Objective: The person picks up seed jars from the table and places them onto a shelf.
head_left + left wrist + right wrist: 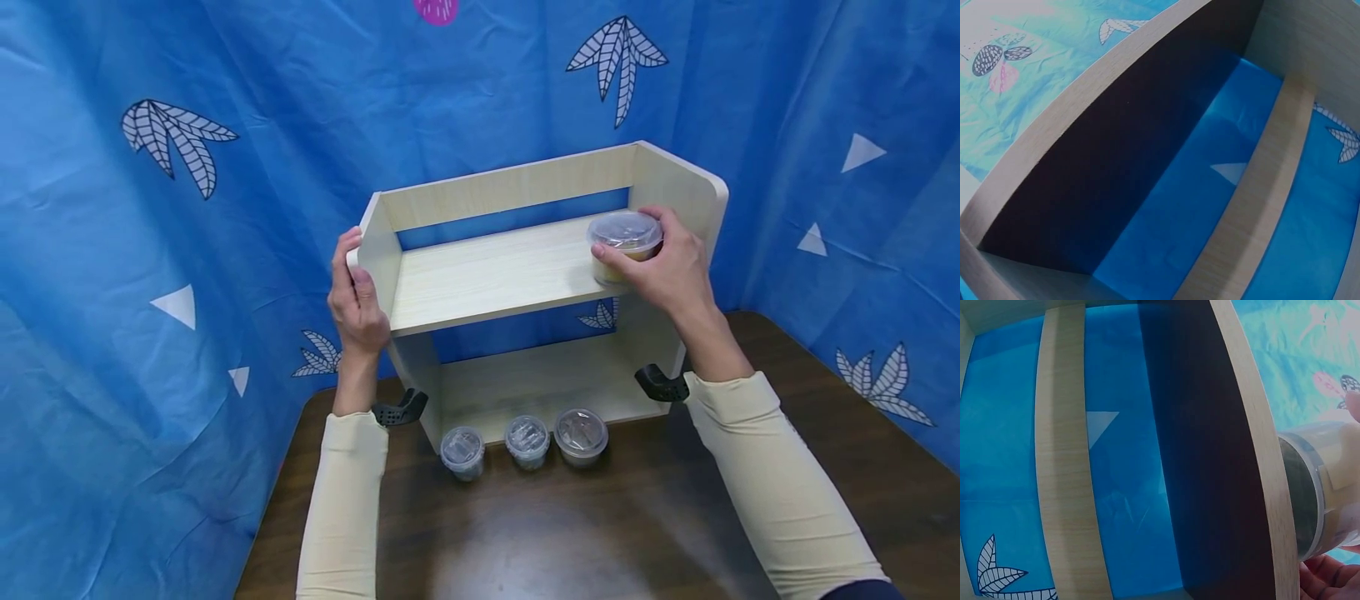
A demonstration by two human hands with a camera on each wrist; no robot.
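A pale wooden two-tier shelf (487, 271) stands on the table. With fingers behind and thumb in front, my left hand (356, 304) grips the front edge of its left side panel. My right hand (675, 271) holds a round lidded plastic tub (624, 237) by its sides, thumb to the left. The tub is at the right end of the upper board, by its front edge; something yellowish shows through its wall. In the right wrist view the tub (1329, 487) juts past the board's edge, with its dark base showing.
Three smaller lidded cups, a left cup (462, 454), a middle cup (528, 443) and a right cup (581, 437), stand on the dark table (555, 533) along the shelf's lower front edge. A blue patterned curtain (480, 92) hangs behind and at both sides.
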